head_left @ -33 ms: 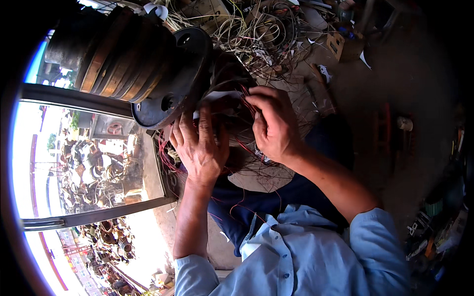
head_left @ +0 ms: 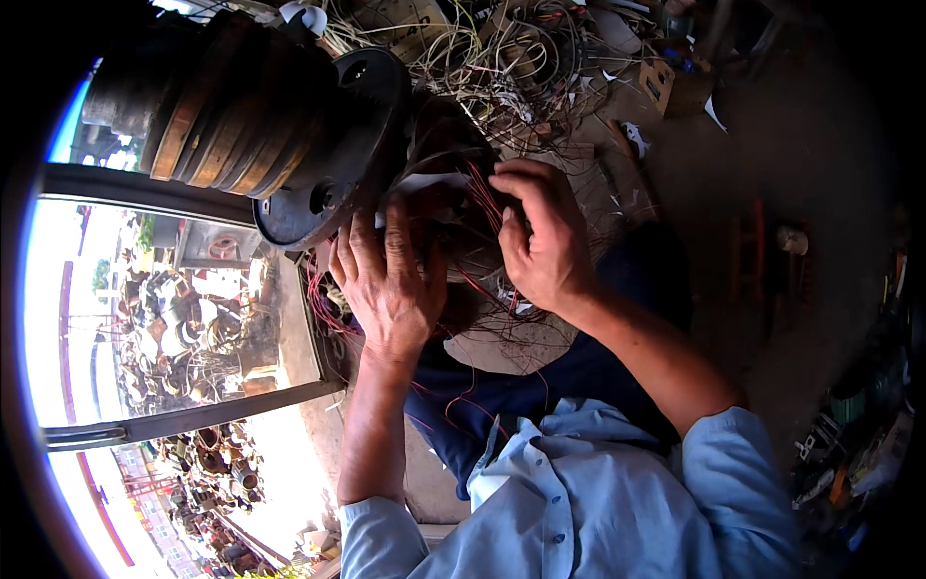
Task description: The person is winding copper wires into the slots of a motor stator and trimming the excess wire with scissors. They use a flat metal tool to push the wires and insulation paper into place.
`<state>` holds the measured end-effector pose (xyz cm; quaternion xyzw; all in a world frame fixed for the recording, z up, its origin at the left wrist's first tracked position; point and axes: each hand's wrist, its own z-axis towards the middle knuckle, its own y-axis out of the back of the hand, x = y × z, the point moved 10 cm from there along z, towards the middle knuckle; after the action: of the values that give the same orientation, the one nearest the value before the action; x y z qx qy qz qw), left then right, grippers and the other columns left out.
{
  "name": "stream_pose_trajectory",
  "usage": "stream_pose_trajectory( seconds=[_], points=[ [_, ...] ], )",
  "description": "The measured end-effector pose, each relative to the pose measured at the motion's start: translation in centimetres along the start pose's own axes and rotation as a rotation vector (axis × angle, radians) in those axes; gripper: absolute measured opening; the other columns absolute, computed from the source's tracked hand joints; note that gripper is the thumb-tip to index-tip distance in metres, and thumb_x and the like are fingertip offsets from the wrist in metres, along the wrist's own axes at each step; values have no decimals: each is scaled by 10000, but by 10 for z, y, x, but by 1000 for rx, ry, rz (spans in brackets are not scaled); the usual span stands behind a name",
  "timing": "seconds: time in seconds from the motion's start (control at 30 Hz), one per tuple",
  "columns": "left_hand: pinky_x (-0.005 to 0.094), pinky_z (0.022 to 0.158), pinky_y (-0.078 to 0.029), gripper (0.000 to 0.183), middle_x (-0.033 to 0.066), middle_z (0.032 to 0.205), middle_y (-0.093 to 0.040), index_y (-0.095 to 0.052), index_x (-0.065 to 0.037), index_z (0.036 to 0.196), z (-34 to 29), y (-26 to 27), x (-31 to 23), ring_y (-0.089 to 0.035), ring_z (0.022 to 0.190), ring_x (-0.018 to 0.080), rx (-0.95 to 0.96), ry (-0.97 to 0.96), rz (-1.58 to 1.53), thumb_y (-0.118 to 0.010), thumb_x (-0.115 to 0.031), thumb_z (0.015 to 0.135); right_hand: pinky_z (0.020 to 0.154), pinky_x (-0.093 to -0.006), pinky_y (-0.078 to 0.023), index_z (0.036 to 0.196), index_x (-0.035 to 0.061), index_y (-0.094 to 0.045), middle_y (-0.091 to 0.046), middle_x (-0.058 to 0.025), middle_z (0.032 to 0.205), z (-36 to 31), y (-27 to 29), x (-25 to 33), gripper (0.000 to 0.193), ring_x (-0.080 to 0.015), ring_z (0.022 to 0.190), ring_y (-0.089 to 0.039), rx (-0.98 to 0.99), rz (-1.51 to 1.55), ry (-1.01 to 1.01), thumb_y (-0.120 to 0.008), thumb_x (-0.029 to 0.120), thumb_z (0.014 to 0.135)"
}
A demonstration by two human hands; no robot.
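A dark round winding [head_left: 463, 227] of thin reddish copper wire rests on my lap, partly hidden by both hands. My left hand [head_left: 391, 280] lies over its left side, fingers pressed down and curling onto it beside a strip of white paper [head_left: 424, 181]. My right hand [head_left: 540, 241] is on the right side, with fingers bent and pinching red wire strands [head_left: 482, 193] at the top of the winding. Loose red strands [head_left: 323, 299] trail out to the left and down over my dark trousers.
A large rusty drum-shaped machine part with a black end plate [head_left: 318, 125] sits right above my left hand. A tangle of scrap wire [head_left: 492, 58] and a small cardboard box [head_left: 675, 82] lie beyond. A window frame [head_left: 183, 420] runs along the left.
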<state>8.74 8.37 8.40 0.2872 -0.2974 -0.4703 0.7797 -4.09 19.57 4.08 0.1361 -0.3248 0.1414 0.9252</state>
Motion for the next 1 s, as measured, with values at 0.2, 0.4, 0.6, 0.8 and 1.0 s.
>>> stream_pose_trajectory(
  seconds=[0.2,0.4,0.6,0.8,1.0],
  points=[
    [564,1088,-409,613,278,1384,-566,-502,-20,1533,19,-1,-3,-551,1258,476,109,78,-12,-663,-233,981,907,-410,-571,1204,-1,-651,-690,-190,1128,9,-9,-45,322,-360,1031,-705,101,68,-172,-627,-86,895],
    [540,997,-451,388,229,1264,-602,-628,-19,1373,27,1,-10,-588,1154,427,3,86,42,-629,-184,1022,884,-402,-578,1204,14,-666,-706,-194,1110,25,-15,-57,294,-347,1027,-721,155,60,-159,-657,-57,919],
    [511,982,-436,240,174,1171,-647,-666,-34,1229,18,2,-2,-600,1111,391,19,145,-6,-629,-137,1015,823,-445,-593,1152,43,-673,-722,-179,1052,33,-22,-61,262,-378,944,-721,192,119,-154,-701,-7,896],
    [510,868,-476,149,186,1019,-714,-688,-25,1099,24,-4,18,-651,937,419,34,249,-27,-631,-122,1001,843,-407,-596,1187,48,-691,-723,-159,1079,40,-21,-58,336,-357,987,-725,111,146,-105,-733,-35,865],
    [523,936,-460,222,211,1107,-694,-675,-24,1196,22,-3,20,-632,1038,431,75,286,20,-582,-129,1024,813,-423,-612,1154,85,-726,-725,-148,1103,56,-40,-48,337,-363,965,-730,285,123,1,-737,-13,832]
  ],
)
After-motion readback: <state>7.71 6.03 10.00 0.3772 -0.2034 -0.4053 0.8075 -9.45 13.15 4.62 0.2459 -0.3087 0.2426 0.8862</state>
